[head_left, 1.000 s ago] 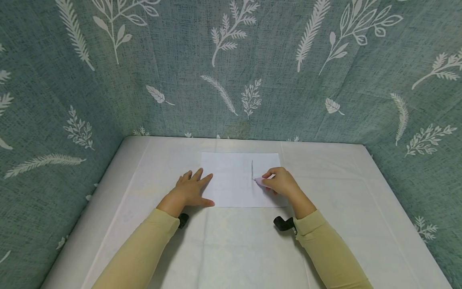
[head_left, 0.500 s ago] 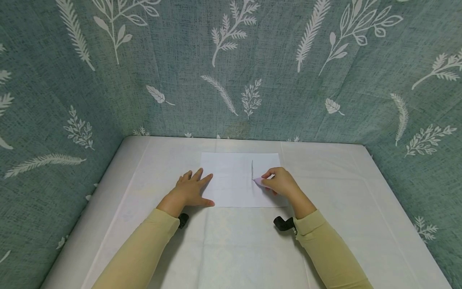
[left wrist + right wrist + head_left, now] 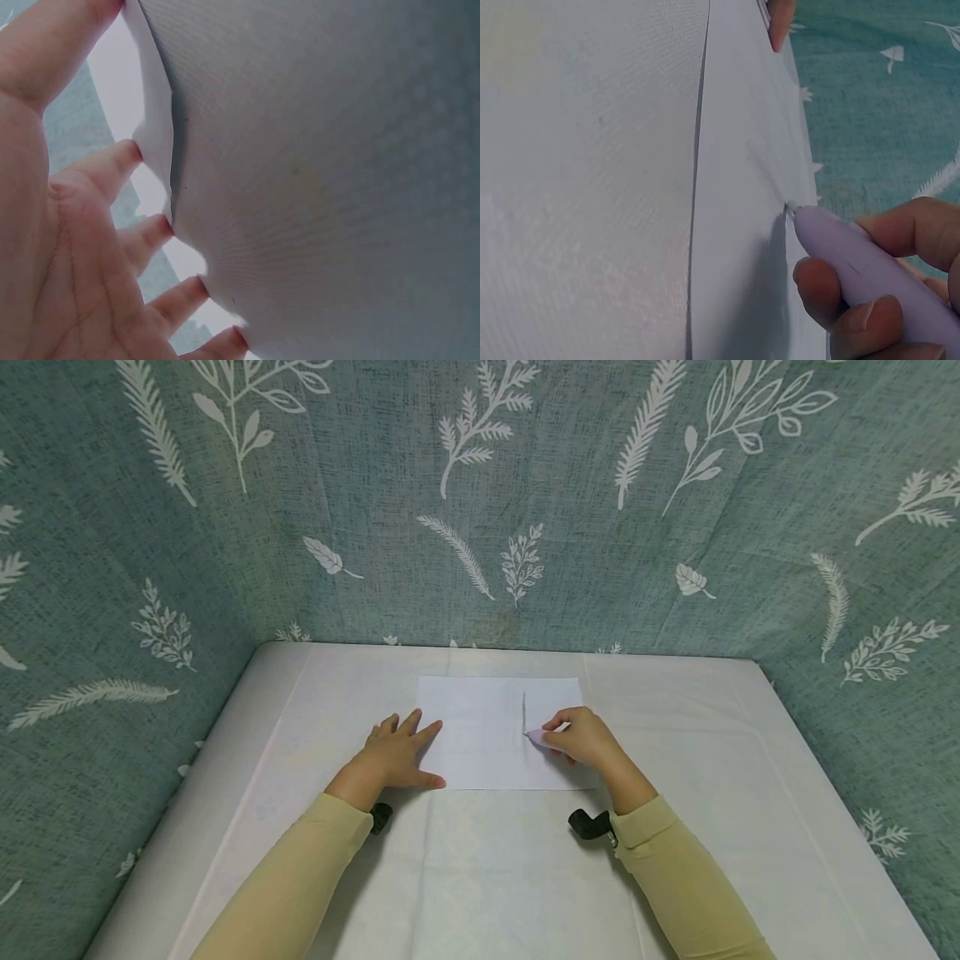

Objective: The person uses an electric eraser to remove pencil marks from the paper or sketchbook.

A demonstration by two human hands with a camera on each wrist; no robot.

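A white sheet of paper (image 3: 480,727) lies on the table, with a thin dark line (image 3: 524,710) running down its right half. My right hand (image 3: 583,737) pinches a lilac pen-shaped tool (image 3: 851,255) between thumb and curled fingers. The narrow tip of the tool meets the paper at the lower end of the dark line. Spread over the sheet's left edge, my left hand (image 3: 393,756) rests with straight fingers. In the left wrist view, the fingertips (image 3: 154,225) of this hand press along the edge, and the paper (image 3: 154,97) lifts slightly between them.
A white cloth covers the table (image 3: 495,877). Green leaf-patterned fabric (image 3: 375,527) stands behind it and along both sides. A small black wrist camera (image 3: 588,824) sits at the right sleeve, and another black wrist camera (image 3: 381,817) at the left.
My right hand has shifted very slightly left with the lilac tool, its tip staying by the dark line. The left hand and the paper hold still.
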